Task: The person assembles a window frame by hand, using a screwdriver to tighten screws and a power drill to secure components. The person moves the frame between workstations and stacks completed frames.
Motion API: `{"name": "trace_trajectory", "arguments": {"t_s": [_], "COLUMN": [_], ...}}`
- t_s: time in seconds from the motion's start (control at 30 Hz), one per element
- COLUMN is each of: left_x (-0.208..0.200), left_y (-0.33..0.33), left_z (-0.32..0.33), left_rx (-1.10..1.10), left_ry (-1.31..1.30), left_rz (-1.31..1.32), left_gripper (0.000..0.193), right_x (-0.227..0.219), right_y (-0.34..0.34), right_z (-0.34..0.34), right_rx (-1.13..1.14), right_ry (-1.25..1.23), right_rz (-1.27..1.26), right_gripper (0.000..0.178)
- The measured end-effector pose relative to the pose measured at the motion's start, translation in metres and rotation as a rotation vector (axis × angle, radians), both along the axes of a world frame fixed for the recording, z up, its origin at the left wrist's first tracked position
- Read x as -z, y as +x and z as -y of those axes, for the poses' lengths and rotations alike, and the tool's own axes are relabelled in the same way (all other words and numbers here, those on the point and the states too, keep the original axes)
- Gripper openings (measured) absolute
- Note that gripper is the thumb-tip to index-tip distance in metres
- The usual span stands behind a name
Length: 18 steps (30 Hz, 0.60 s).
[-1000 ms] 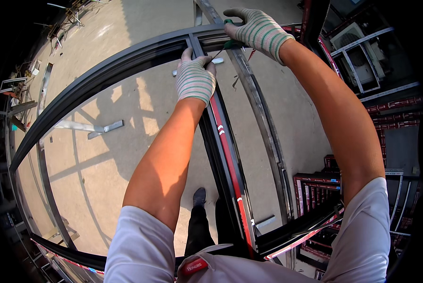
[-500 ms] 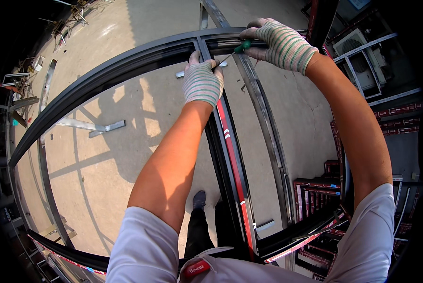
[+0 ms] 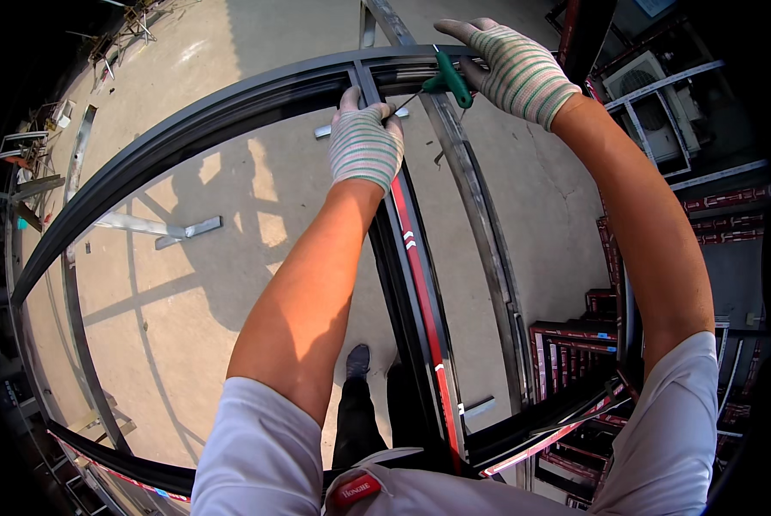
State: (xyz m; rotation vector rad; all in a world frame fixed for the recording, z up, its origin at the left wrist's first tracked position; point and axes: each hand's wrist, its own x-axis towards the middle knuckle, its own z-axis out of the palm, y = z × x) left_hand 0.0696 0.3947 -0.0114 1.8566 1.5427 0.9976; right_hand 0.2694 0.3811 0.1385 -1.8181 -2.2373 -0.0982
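While the left hand (image 3: 366, 142) lies over the red-striped bar (image 3: 420, 292) near twelve o'clock in the head view, its grip impossible to tell, the right hand (image 3: 523, 73) at one o'clock spreads its fingers beside the green T-handled tool (image 3: 451, 81), shaft toward eight.

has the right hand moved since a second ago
Yes, to the right: the right hand now sits farther from the joint between the curved frame and the red-striped bar.
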Motion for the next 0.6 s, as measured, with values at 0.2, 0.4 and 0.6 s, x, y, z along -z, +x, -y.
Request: {"name": "trace_trajectory", "arguments": {"t_s": [0.2,0.4,0.6], "left_x": [0.001,0.009,-0.001], "left_y": [0.003,-0.005,0.001], "left_z": [-0.001,-0.003,0.003], "left_rx": [0.000,0.010,0.043], "left_ry": [0.033,0.114,0.113], "left_rz": [-0.002,-0.037,-0.095], "left_gripper": [0.025,0.027,0.027], "right_x": [-0.014,-0.016,-0.007], "right_y": [0.008,-0.035,-0.030], "right_z": [0.001,-0.010,-0.010], "right_rx": [-0.420,0.128,0.317], "right_ry": [0.119,-0.294,-0.409], "right_rz": [0.512,0.096,-0.280], "right_gripper": [0.060,0.069,0.071]}}
